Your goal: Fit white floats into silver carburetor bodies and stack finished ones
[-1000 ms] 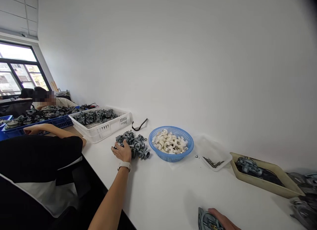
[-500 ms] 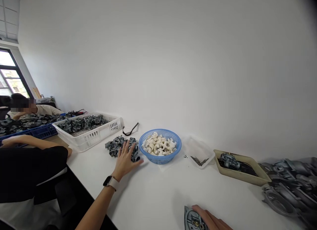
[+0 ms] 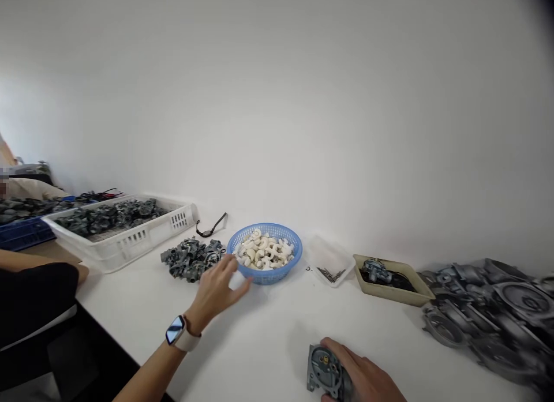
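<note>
My right hand (image 3: pixel 361 376) grips a grey metal carburetor (image 3: pixel 326 370) low over the white table, its open underside with a brass fitting facing up. My left hand (image 3: pixel 220 289), wearing a watch (image 3: pixel 176 331), is slightly blurred at the near left edge of a blue mesh basket (image 3: pixel 265 277). Its thumb and fingers are apart; a pale patch shows between them, and I cannot make out whether it is only table. Inside the basket lie many white curved floats (image 3: pixel 266 249). Behind my left hand is a pile of carburetors (image 3: pixel 190 258).
A white crate (image 3: pixel 138 243) of carburetors stands at left, with a black strap (image 3: pixel 212 226) beside it. Right of the basket are a clear tray (image 3: pixel 331 263) with thin metal pins, a cream tray (image 3: pixel 392 289), and heaped metal castings (image 3: pixel 489 315). Another person's arm (image 3: pixel 38 260) is at left.
My left hand has moved off the carburetor pile toward the basket, its fingers less spread. My right hand has brought the carburetor further into view. The view has turned right.
</note>
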`<act>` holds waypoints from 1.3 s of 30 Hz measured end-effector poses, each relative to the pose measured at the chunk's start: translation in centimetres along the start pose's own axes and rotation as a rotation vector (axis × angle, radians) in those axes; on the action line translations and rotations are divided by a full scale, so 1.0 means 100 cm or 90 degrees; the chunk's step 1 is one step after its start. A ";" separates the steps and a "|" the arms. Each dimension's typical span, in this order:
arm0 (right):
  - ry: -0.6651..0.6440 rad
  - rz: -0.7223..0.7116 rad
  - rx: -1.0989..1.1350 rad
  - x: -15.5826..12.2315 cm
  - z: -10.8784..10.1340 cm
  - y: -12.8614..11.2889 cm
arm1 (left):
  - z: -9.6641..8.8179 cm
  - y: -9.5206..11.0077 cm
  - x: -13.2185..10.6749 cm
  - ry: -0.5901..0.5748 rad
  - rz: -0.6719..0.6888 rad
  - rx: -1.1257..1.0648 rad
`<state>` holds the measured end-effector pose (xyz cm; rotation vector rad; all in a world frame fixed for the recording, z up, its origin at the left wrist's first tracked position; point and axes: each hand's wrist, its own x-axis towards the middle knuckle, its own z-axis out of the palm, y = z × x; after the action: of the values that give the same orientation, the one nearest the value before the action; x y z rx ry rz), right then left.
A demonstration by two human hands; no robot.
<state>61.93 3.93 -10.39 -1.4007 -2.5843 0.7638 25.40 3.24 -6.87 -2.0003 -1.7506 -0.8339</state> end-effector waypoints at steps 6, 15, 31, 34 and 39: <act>-0.014 -0.020 -0.045 -0.016 -0.029 -0.026 | 0.014 0.103 0.008 -0.294 0.286 -0.299; 0.172 -0.171 -0.156 0.019 -0.114 -0.049 | 0.064 0.129 -0.022 -0.330 0.252 -0.487; 0.012 -0.113 -0.347 0.253 -0.084 -0.106 | 0.100 0.124 -0.032 -0.175 0.379 -0.228; -0.035 -0.100 -0.368 0.251 -0.084 -0.103 | 0.101 0.123 -0.033 -0.175 0.384 -0.237; -0.022 -0.096 -0.399 0.246 -0.080 -0.112 | 0.097 0.122 -0.030 -0.203 0.381 -0.239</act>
<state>41.97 21.85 -1.60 -1.2856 -3.0588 -0.0660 39.12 4.79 -14.77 -2.8254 -1.0520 -0.6942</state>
